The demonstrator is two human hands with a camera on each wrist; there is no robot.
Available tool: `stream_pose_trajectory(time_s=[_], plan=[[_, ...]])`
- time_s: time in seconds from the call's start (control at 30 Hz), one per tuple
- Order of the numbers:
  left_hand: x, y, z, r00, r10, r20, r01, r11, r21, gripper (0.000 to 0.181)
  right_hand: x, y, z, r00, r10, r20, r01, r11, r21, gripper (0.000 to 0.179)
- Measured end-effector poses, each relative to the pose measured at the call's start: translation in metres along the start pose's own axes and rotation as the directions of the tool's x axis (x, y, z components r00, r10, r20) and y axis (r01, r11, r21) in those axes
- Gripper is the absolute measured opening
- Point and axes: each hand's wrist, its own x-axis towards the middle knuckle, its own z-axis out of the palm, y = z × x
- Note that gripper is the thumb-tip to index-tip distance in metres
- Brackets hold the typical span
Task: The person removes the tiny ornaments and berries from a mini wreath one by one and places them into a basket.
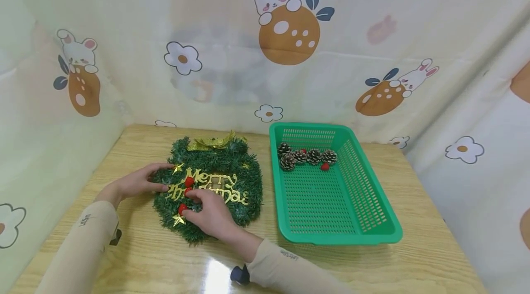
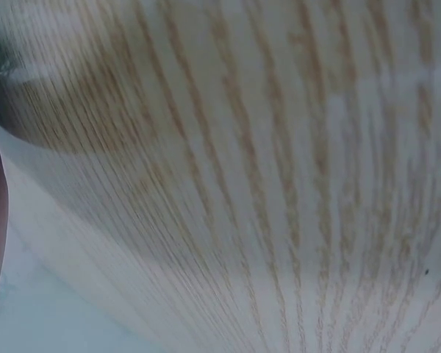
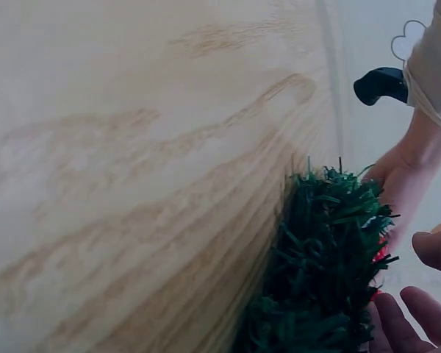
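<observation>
A green tinsel wreath lies on the table, with gold "Merry Christmas" lettering across its middle. A gold bow tops it, and gold stars dot it. Red berry-like balls sit on its left part. My left hand rests at the wreath's left edge, index finger and thumb spread. My right hand reaches over the lower left; its fingertips are at one red ball, its thumb near a lower one. In the right wrist view, thumb and fingers stand apart beside the wreath.
A green plastic basket stands right of the wreath. Several frosted pinecones and a red ball lie at its far end. The wooden table meets a patterned cloth behind and at the sides.
</observation>
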Motion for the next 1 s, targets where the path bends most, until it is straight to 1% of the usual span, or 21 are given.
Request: stream_pose_trajectory(time_s=[0.1, 0.2, 0.33, 0.57, 0.77, 1.0], plan=[[0.000, 0.001, -0.001, 1.000, 0.003, -0.003, -0.003, 1.000, -0.001, 0.069, 0.001, 0.001, 0.002, 1.000, -0.018, -0.005, 0.018, 0.999, -0.042, 0.041], [0.001, 0.001, -0.001, 1.000, 0.014, -0.002, -0.014, 1.000, -0.007, 0.069, 0.002, 0.003, 0.005, 0.999, -0.037, -0.012, 0.036, 0.997, -0.064, 0.039], [0.000, 0.002, -0.001, 1.000, 0.014, 0.002, -0.014, 1.000, -0.020, 0.070, 0.002, 0.004, 0.008, 0.997, -0.068, -0.020, 0.065, 0.993, -0.103, 0.036], [-0.002, -0.001, 0.000, 1.000, 0.001, 0.006, -0.001, 0.999, -0.039, 0.070, 0.001, 0.005, 0.012, 0.992, -0.124, -0.032, 0.116, 0.976, -0.185, 0.032], [-0.002, 0.000, 0.000, 1.000, 0.006, 0.010, -0.006, 0.999, -0.040, 0.070, 0.001, 0.007, 0.017, 0.986, -0.162, -0.048, 0.146, 0.960, -0.239, 0.030], [0.000, -0.002, 0.002, 1.000, 0.009, 0.005, -0.008, 0.999, -0.041, 0.070, 0.001, 0.006, 0.021, 0.983, -0.169, -0.067, 0.140, 0.941, -0.308, 0.032]])
